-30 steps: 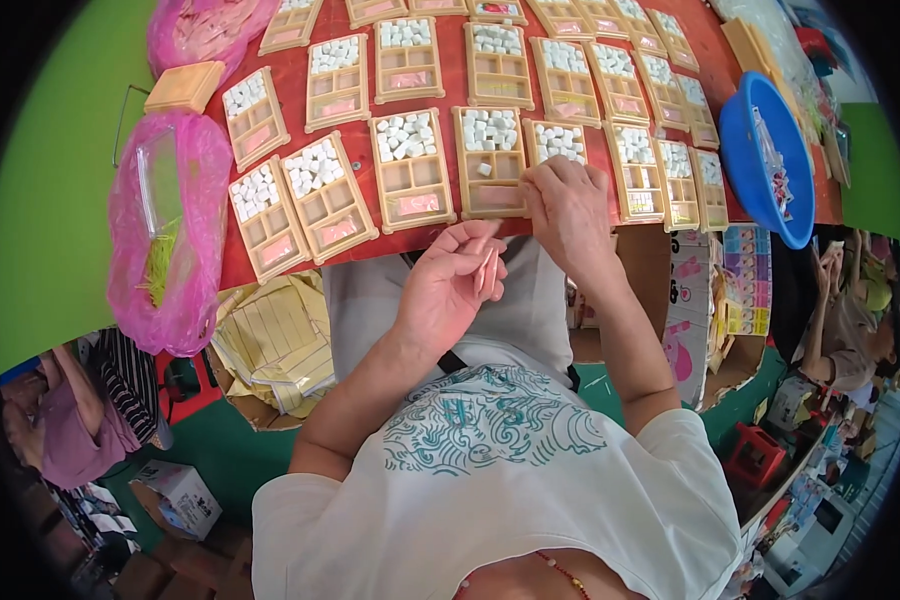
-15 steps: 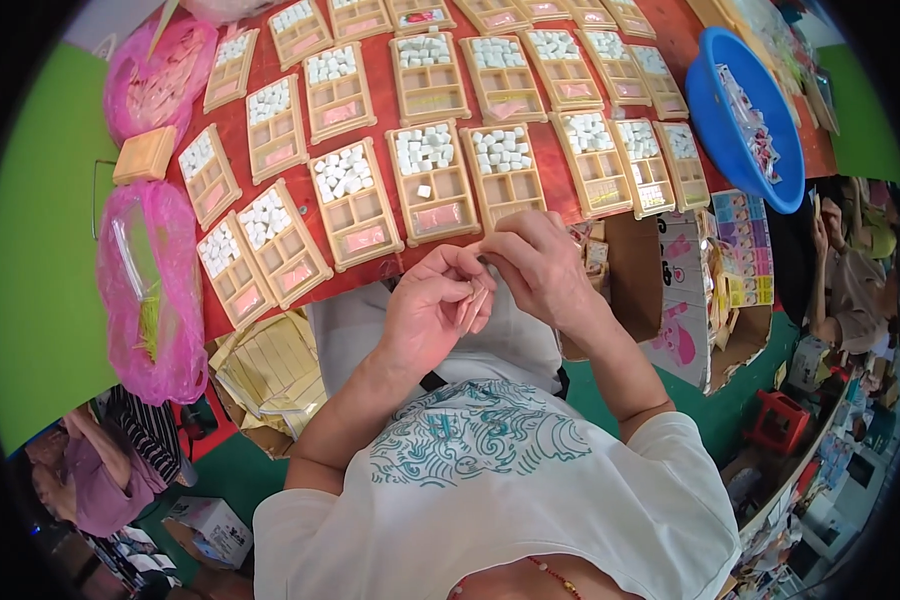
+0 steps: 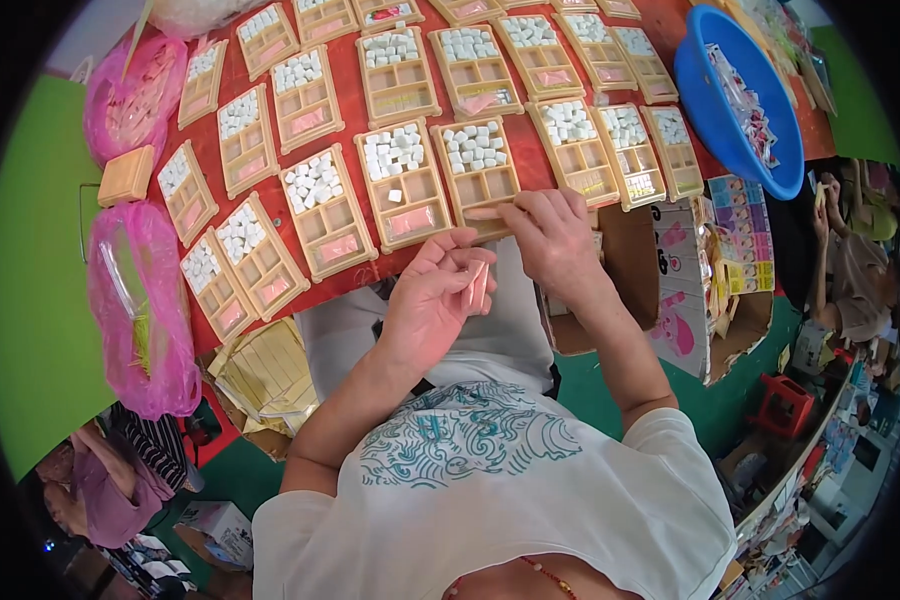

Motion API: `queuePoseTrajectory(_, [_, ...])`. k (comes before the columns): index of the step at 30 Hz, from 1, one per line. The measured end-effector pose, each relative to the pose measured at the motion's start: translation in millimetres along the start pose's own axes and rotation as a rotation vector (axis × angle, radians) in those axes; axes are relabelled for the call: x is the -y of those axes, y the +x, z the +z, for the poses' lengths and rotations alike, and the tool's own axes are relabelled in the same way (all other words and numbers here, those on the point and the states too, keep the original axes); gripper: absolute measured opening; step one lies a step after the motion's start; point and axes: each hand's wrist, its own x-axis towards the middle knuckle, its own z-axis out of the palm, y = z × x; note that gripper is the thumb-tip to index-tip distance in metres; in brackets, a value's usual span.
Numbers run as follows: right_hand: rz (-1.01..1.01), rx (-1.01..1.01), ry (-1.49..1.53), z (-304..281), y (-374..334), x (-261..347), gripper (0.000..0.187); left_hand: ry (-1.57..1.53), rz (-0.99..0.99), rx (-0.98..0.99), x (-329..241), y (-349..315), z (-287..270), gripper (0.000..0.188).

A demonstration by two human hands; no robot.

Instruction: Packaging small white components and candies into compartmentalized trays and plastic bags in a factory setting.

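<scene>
Between the thumb and fingers of my left hand (image 3: pixel 422 305) are several small flat pink packets (image 3: pixel 479 287). Just beyond them, my right hand (image 3: pixel 558 248) pinches one pink packet (image 3: pixel 481 214) at the long near compartment of a beige divided tray (image 3: pixel 483 187). White cubes (image 3: pixel 475 146) fill that tray's large far compartment; its small middle ones look bare. The neighbouring tray on the left has a pink packet (image 3: pixel 410 221) in its long compartment and a single white cube (image 3: pixel 395 196) in a small one. My right fingertips partly cover the near tray's corner.
Similar trays stand in rows on the red table (image 3: pixel 358 262). A blue basin (image 3: pixel 692 100) of wrapped pieces is at right. Pink plastic bags (image 3: pixel 120 330) and a stack of beige lids (image 3: pixel 126 176) lie at left. Cardboard boxes (image 3: pixel 630 290) stand below the table edge.
My right hand has parted from my left and carried a pink packet to the tray. My left hand keeps the other packets. The whole view has shifted slightly.
</scene>
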Motion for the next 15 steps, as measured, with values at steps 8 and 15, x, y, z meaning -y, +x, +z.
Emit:
queuePoseTrajectory(8, [0.36,0.234,0.461,-46,3,18,0.018,0.159,0.156,-0.005,11,17,20,0.034])
queuePoseTrajectory(15, [0.607,0.08,0.578,-47,-8,0,0.014,0.25,0.24,0.02,23,53,51,0.034])
